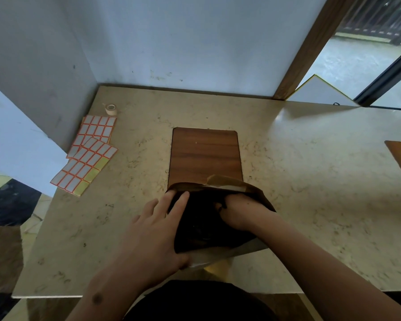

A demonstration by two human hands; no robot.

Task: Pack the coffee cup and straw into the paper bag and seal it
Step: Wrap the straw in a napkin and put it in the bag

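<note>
A brown paper bag (232, 181) stands near the table's front edge with its mouth wide and its inside dark. My left hand (153, 230) grips the bag's left rim, fingers over the edge and thumb at the lower lip. My right hand (239, 214) reaches down into the bag, fingers curled and hidden in the dark interior. What it holds cannot be seen. A faint round shape shows deep in the bag; the cup and straw cannot be made out.
The beige marble table (310, 181) has a wooden inset panel (205, 151) just behind the bag. Sheets of orange-bordered sticker labels (90, 149) lie at the left, with a small tape roll (111, 109) behind them. White walls stand at the back and left.
</note>
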